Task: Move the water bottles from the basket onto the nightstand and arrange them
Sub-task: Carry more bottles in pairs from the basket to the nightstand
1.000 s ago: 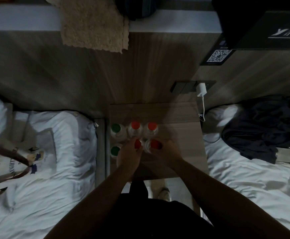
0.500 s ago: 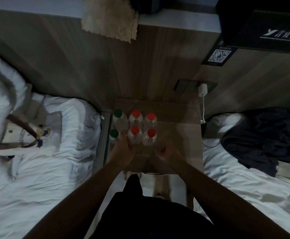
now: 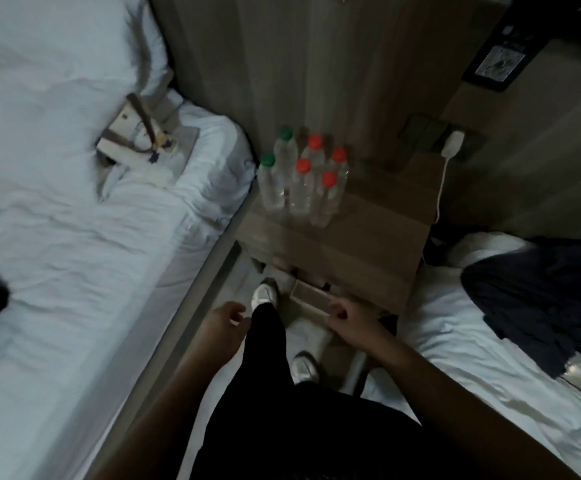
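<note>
Plastic water bottles cluster on the nightstand, beyond the left hand and right hand, both slack and empty. Arranging seems finished, with no next move needed.

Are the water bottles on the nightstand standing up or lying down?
Standing up. All six water bottles sit on their bases on the nightstand, caps on top, grouped in two rows.

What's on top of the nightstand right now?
Six upright water bottles stand in two rows at the back left of the nightstand: two green caps, four red. The surface between and just behind them is covered by the bottles.
</note>
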The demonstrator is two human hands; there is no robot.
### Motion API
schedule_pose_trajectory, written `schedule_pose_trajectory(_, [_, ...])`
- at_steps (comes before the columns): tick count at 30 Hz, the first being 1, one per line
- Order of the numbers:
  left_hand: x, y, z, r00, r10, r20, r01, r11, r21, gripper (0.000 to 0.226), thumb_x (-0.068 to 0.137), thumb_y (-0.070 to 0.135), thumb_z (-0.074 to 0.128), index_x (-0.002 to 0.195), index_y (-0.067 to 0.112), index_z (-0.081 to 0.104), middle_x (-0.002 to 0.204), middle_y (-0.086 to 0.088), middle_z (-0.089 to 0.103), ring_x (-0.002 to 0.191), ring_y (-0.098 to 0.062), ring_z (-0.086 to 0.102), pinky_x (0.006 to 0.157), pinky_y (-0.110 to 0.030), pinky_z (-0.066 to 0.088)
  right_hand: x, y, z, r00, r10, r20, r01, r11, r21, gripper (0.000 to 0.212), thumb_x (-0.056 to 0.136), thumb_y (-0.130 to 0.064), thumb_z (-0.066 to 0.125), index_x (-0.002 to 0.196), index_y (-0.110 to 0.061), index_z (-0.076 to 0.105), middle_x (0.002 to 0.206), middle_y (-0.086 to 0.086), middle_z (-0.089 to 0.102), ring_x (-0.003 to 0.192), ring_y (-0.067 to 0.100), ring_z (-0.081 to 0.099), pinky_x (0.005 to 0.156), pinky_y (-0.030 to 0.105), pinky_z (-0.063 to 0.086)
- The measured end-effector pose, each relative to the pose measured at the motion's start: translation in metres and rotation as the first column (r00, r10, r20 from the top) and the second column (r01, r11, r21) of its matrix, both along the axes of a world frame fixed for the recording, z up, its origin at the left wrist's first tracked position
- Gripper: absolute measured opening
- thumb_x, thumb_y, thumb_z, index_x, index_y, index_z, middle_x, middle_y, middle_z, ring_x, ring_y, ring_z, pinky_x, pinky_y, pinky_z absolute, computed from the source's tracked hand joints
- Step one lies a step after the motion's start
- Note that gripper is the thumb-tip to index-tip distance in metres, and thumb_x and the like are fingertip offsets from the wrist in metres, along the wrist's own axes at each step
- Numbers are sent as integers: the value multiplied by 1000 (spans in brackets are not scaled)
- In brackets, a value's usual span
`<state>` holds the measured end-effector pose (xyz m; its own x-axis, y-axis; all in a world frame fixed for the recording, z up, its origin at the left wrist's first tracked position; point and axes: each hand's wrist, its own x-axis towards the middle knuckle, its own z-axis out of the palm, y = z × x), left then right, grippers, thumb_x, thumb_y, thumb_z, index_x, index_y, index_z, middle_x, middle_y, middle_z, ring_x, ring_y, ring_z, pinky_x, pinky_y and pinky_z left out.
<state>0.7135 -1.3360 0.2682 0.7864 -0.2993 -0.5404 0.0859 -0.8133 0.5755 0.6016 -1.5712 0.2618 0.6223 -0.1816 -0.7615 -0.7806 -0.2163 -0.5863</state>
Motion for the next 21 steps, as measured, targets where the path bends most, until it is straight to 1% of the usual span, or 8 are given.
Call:
schedule_pose_trajectory(2, [-28,18,6,998,65,-2,-65,998,12,23,85,24,63,107,15,62,91,1,64,87,-18,64,73,-27,45,-8,11,0,997,78,2,-77,997,-31,33,91,-28,56,123,-17,52,111,2,58,98,14,55,82,26,44])
schedule_pose_trajectory(5, [-61,42,15,988,155,8,-155,988,15,22,89,23,59,110,15,61,97,-2,63,86,-15,60,74,-23,38,-7,30,-1,972,235,-24,-235,972,-15,36,91,-28,55,125,-17,51,106,-3,55,95,11,53,73,23,41])
schedule_pose_trajectory(7, [-80,62,16,976,218,20,-218,976,27,24,89,23,58,112,14,60,99,-2,63,85,-14,59,74,-22,37,-1,48,0,938,347,-29,-348,937,-40,37,90,-27,56,125,-15,51,110,0,56,98,12,52,78,23,39])
schedule_pose_trajectory(9, [-99,84,16,953,303,15,-304,952,39,25,89,24,58,113,14,59,99,-2,63,85,-14,59,74,-24,40,8,72,1,896,443,-22,-444,893,-69,37,89,-26,57,124,-14,52,113,3,59,102,17,54,84,27,42])
schedule_pose_trajectory(12, [-130,116,14,893,450,11,-450,891,52,27,88,24,60,112,13,60,100,-3,64,88,-17,61,78,-27,46,18,112,4,802,597,1,-593,797,-117,39,88,-24,58,125,-14,52,115,4,60,107,21,57,91,31,45])
schedule_pose_trajectory(15, [-167,152,12,813,582,6,-581,812,53,27,87,24,60,112,13,61,101,-5,66,84,-16,61,74,-25,45,21,160,10,701,711,50,-699,700,-149,37,89,-22,57,125,-16,53,120,3,60,108,16,57,89,26,44])
schedule_pose_trajectory(18, [-211,190,13,723,690,-19,-689,724,37,28,88,25,59,114,14,60,103,-4,66,82,-14,61,66,-22,45,16,214,14,594,803,54,-786,593,-173,35,90,-19,55,125,-14,53,125,4,60,113,17,56,87,24,42])
schedule_pose_trajectory(21, [-261,232,14,638,770,-25,-769,638,30,28,88,26,58,114,16,59,104,-2,65,87,-13,60,72,-25,45,-2,275,15,474,879,51,-859,474,-191,37,90,-22,55,126,-14,53,125,3,60,114,18,56,88,25,42])
